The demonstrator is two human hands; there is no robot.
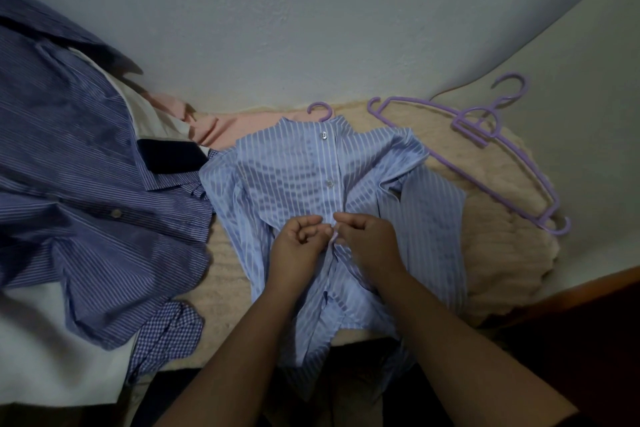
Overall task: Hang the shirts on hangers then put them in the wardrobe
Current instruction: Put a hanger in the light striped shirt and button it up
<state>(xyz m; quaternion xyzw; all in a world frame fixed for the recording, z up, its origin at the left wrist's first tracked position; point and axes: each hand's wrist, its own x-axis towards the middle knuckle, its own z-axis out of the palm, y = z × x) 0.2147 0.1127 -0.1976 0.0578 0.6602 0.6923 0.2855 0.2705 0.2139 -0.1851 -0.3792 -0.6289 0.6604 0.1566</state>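
A light blue striped shirt (pixel 294 177) lies face up on the bed, its two upper buttons fastened. A purple hanger hook (pixel 320 110) sticks out of its collar; the rest of that hanger is hidden inside the shirt. My left hand (pixel 298 241) and my right hand (pixel 365 239) meet at the shirt's front placket, just below the second button. Each pinches an edge of the placket. Two more purple hangers (pixel 485 135) lie stacked to the right of the shirt.
A dark blue striped shirt (pixel 79 166) is spread on the left, over white, pink (pixel 221 128) and checked (pixel 166 333) garments. A beige fuzzy blanket (pixel 498 253) covers the bed. The wall runs behind, and a wooden edge (pixel 588 284) at lower right.
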